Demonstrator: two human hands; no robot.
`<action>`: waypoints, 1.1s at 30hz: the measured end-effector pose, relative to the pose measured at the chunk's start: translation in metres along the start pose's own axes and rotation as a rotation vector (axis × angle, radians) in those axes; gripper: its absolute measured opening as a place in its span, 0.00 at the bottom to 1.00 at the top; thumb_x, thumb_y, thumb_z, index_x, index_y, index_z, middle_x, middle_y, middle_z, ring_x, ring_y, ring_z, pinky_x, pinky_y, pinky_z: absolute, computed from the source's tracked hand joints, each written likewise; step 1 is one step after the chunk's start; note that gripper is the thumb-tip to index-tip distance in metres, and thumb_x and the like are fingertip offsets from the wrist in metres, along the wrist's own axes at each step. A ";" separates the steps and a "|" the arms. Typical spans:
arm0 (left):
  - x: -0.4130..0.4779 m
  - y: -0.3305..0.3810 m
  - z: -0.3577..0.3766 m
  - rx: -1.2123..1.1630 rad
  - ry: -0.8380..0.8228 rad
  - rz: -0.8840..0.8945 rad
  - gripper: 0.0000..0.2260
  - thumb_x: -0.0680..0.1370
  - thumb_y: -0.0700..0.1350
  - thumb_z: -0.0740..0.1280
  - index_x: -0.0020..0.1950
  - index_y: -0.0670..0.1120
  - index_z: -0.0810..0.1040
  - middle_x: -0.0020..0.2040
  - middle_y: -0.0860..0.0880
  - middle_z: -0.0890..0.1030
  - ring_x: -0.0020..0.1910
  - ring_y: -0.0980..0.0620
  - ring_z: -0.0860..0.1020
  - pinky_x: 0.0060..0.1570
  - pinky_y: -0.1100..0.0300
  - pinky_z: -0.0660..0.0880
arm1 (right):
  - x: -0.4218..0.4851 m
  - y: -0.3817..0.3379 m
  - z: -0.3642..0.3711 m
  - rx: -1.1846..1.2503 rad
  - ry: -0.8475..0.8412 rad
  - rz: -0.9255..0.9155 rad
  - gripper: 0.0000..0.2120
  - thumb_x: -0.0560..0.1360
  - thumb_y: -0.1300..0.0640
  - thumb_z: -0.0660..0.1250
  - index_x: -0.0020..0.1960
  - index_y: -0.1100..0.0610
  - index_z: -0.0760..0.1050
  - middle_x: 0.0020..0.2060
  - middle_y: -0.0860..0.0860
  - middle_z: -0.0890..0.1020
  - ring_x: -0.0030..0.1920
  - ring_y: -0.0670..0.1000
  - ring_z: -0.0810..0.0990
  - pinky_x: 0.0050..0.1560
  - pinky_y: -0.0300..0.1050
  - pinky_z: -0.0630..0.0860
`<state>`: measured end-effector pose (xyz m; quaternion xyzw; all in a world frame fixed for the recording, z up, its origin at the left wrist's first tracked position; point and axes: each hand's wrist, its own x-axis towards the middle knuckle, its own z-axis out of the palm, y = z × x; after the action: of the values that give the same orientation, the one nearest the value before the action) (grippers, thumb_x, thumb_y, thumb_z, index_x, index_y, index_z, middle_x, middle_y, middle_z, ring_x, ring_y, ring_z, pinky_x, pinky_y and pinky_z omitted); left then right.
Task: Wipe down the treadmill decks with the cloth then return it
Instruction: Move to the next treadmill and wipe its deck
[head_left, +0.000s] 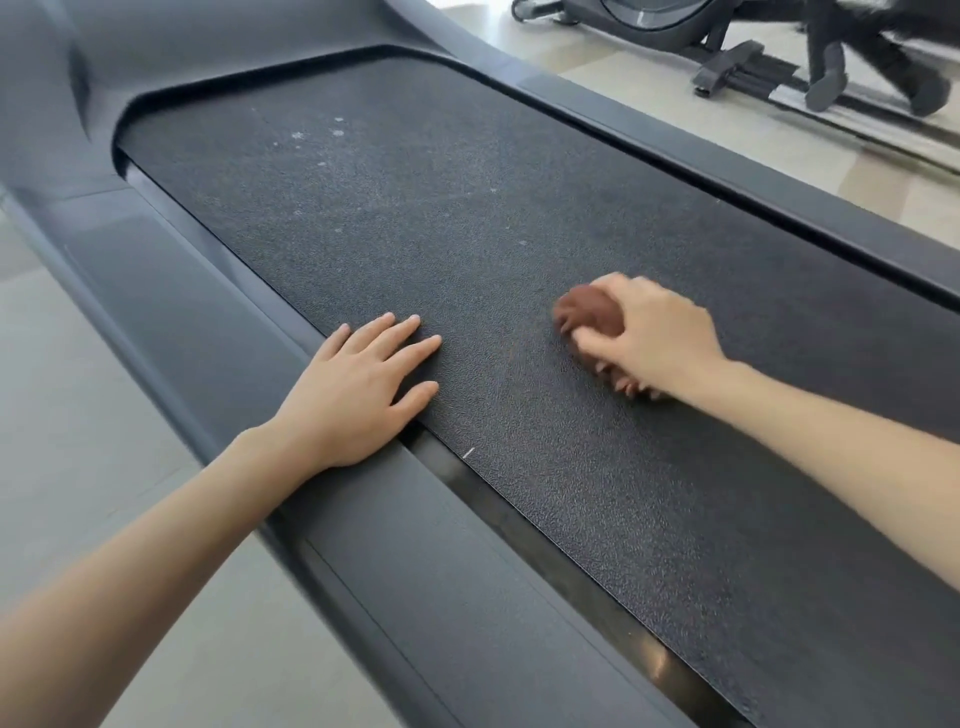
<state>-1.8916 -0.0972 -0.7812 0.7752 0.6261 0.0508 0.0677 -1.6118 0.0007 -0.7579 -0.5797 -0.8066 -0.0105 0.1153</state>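
The black textured treadmill belt (467, 218) runs diagonally across the view, with pale dusty marks near its far end. My right hand (652, 332) grips a bunched brown cloth (584, 309) and presses it onto the belt right of centre; hand and cloth are motion-blurred. My left hand (358, 384) lies flat with fingers spread, its fingers on the belt's left edge and its heel on the grey side rail (218, 332).
The far grey side rail (753, 182) borders the belt on the right. Beyond it, on the pale floor (675, 109), stands the base of another black exercise machine (779, 57). Pale floor also lies to the left of the treadmill.
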 end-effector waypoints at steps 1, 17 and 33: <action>0.000 0.000 0.000 0.002 0.000 0.000 0.24 0.79 0.59 0.50 0.76 0.58 0.54 0.77 0.56 0.52 0.76 0.54 0.48 0.74 0.51 0.46 | 0.016 0.012 0.000 0.006 -0.024 0.144 0.24 0.71 0.37 0.64 0.62 0.47 0.70 0.54 0.55 0.79 0.55 0.59 0.77 0.48 0.49 0.72; 0.000 0.000 0.000 0.061 -0.084 -0.012 0.25 0.79 0.59 0.47 0.76 0.60 0.46 0.77 0.57 0.46 0.76 0.56 0.43 0.74 0.54 0.40 | -0.013 -0.019 0.000 0.115 -0.055 -0.273 0.23 0.68 0.37 0.65 0.60 0.45 0.73 0.47 0.50 0.79 0.51 0.55 0.78 0.46 0.46 0.71; 0.037 -0.100 -0.026 0.121 -0.171 0.257 0.26 0.72 0.67 0.32 0.70 0.67 0.37 0.76 0.62 0.41 0.75 0.60 0.40 0.74 0.56 0.42 | -0.001 -0.098 0.022 0.169 0.032 -0.261 0.23 0.66 0.38 0.64 0.57 0.49 0.76 0.41 0.50 0.78 0.44 0.54 0.77 0.45 0.48 0.73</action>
<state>-1.9838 -0.0390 -0.7730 0.8531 0.5155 -0.0451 0.0667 -1.7072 -0.0289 -0.7681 -0.4581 -0.8710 0.0333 0.1742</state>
